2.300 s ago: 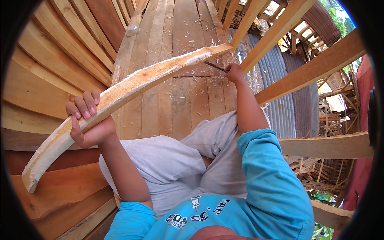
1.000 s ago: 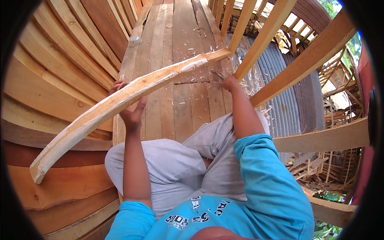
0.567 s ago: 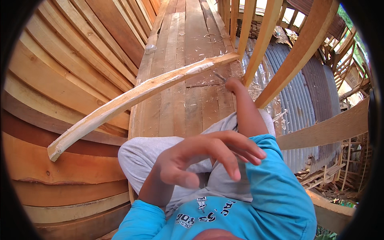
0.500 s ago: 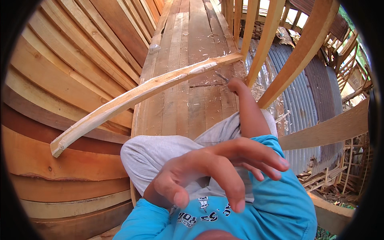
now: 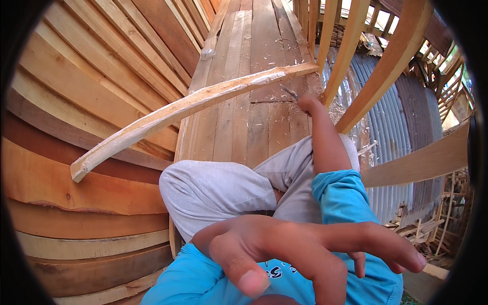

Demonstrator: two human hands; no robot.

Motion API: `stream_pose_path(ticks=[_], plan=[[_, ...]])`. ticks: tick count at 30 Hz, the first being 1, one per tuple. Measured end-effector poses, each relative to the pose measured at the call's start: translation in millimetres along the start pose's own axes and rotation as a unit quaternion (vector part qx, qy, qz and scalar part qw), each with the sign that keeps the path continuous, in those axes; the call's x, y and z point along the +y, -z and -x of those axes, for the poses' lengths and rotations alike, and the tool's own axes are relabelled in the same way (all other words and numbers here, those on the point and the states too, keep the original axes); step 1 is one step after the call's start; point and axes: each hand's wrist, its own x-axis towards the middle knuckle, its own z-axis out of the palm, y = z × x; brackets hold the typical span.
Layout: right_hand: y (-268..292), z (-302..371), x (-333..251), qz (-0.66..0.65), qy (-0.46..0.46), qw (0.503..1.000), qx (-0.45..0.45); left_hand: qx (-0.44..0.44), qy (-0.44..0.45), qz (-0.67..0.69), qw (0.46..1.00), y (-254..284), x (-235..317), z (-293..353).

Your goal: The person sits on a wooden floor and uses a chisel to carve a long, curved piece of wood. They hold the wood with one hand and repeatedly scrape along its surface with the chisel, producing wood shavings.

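Note:
My left hand [image 5: 284, 244] is raised in front of my chest, close to the view, with its fingers spread and nothing in it. Farther off on the right, my right hand [image 5: 309, 103] is closed round a tool with a narrow metal blade [image 5: 290, 92]. Its handle is hidden in the fist, so I cannot tell its exact kind. The blade points away to the left, low over the planks. Just beyond it, a long pale strip of wood [image 5: 188, 105] with a rough whitish edge lies across the planks, apart from both hands.
I sit cross-legged on a plank platform [image 5: 223, 127] scattered with shavings. Wide boards [image 5: 96, 96] line the left side. Upright wooden posts [image 5: 351, 48] stand along the right edge, with corrugated metal sheets [image 5: 384, 117] beyond. A clear plastic object [image 5: 207, 53] lies near the boards.
My left hand has moved down and rightward, nearer the view, fingers still spread. The right hand keeps its hold on the bladed tool. The whole scene has shifted slightly right.

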Motion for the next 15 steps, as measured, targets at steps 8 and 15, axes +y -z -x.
stream_pose_path(ticks=[8, 15], plan=[[-10, -16, 4, 0.05, 0.02, 0.998, 0.018, -0.05, 0.138, -0.067, 0.987, 21, 54, -33], [-1, -4, -3, 0.008, 0.0, 1.0, -0.004, -0.011, 0.076, -0.012, 0.997, 18, 36, -15]])
